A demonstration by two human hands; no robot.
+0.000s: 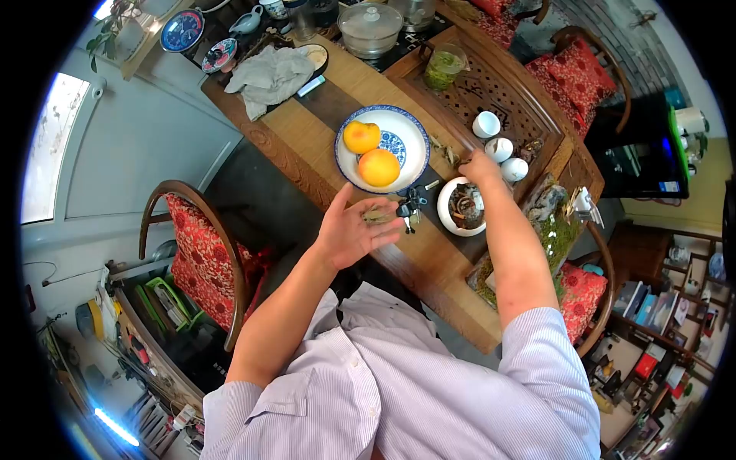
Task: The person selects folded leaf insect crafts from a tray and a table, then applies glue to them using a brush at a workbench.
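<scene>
My left hand [354, 234] is palm up over the table's near edge, cupped with the fingers apart, and carries some dried leaf scraps [377, 215]. Beside its fingertips lies a small black object [412, 205]. My right hand [481, 167] reaches across the table with its fingers drawn together next to more dried scraps [445, 150]; whatever they pinch is hidden. Just below it stands a round white ashtray-like bowl [445, 207] with dark bits inside. Between both hands, farther off, a blue-rimmed white basin [418, 146] holds two orange-yellow fruits [379, 167].
White cups [486, 124] stand on the carved tea tray [498, 84] beside a glass jug of green leaves [444, 70]. A grey cloth [270, 75] and a lidded pot [370, 31] are at the back. Mossy decor [563, 234] lies right; a cushioned chair [201, 253] stands left.
</scene>
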